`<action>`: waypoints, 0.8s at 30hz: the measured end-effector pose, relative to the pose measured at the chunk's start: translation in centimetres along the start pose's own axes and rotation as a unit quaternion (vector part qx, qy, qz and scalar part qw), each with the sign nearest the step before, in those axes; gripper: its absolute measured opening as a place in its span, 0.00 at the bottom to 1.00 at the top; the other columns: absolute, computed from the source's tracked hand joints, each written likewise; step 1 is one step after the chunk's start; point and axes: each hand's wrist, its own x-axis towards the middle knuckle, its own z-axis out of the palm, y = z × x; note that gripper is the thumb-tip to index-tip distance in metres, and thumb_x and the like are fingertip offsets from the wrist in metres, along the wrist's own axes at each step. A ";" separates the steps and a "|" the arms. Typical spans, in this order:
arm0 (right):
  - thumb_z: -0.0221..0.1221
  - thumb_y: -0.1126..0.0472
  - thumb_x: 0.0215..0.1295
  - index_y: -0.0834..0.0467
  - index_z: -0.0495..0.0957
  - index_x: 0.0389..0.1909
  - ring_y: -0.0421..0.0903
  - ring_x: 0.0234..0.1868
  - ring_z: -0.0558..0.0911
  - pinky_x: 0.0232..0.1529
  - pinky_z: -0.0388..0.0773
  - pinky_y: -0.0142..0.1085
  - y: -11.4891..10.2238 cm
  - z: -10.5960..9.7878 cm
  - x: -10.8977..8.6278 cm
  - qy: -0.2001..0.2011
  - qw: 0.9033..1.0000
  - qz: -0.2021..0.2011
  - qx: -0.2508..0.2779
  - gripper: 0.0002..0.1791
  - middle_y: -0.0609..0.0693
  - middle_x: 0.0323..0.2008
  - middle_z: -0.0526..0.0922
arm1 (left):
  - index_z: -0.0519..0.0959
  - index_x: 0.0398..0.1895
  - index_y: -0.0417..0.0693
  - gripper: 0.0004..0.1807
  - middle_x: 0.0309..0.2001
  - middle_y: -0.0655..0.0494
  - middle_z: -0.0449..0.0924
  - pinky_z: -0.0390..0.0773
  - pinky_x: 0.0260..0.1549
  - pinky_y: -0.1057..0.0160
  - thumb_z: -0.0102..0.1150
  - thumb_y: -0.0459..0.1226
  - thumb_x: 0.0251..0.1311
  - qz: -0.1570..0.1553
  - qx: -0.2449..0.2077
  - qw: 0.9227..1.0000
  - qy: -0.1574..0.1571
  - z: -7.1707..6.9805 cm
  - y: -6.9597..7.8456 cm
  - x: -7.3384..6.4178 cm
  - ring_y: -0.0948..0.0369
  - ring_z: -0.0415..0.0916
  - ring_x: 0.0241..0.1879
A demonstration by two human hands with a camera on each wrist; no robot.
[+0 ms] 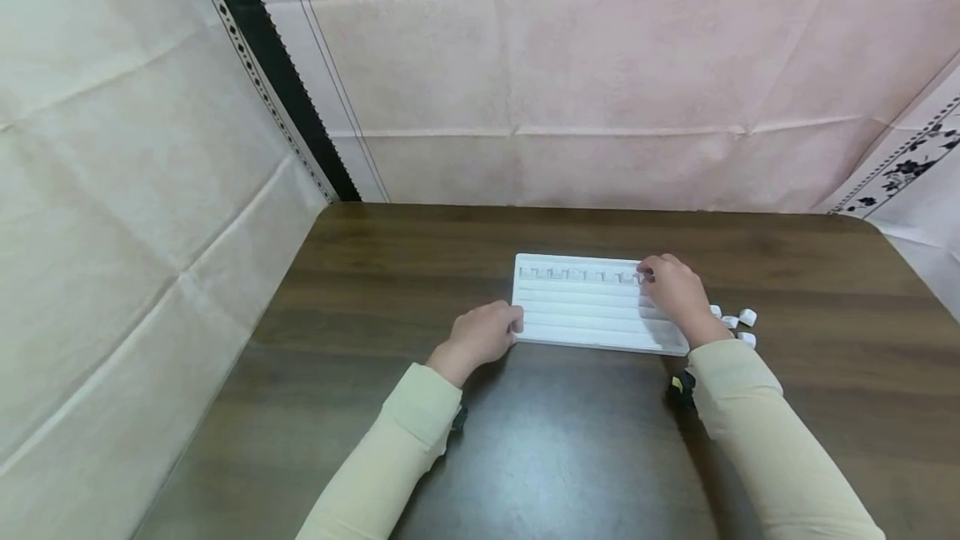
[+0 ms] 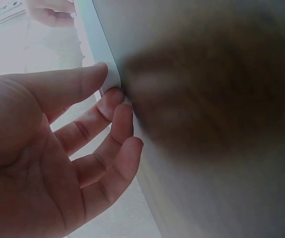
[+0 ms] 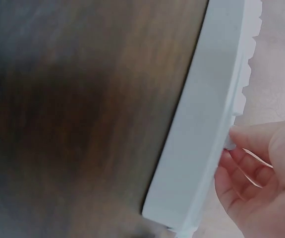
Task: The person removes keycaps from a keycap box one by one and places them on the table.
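A white rectangular board (image 1: pixel 583 312) with long ridges lies on the table, a row of small white pieces (image 1: pixel 577 275) along its far side. My left hand (image 1: pixel 481 335) is at the board's near left corner; in the left wrist view its thumb and index finger pinch the white edge (image 2: pixel 100 42), with the other fingers loosely bent. My right hand (image 1: pixel 677 294) is over the far right end of the row. In the right wrist view, its thumb and fingertips pinch a small white piece (image 3: pixel 229 143) at the board's top, mostly hidden by the fingers.
Several loose white pieces (image 1: pixel 747 317) lie on the brown wooden table (image 1: pixel 360 290) right of the board, partly behind the right wrist. Pale cloth (image 1: pixel 600 65) hangs behind the table's far edge, and more cloth (image 1: pixel 112 232) hangs along the left side.
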 end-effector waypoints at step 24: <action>0.50 0.67 0.63 0.68 0.74 0.47 0.61 0.44 0.72 0.47 0.68 0.56 2.6 -2.4 -1.2 0.041 0.999 -0.006 -0.007 0.14 0.68 0.45 0.72 | 0.77 0.37 0.54 0.04 0.36 0.57 0.76 0.69 0.28 0.64 0.55 0.36 0.60 -0.004 0.008 1.000 -0.007 -0.1 0.1 0.2 0.61 0.70 0.32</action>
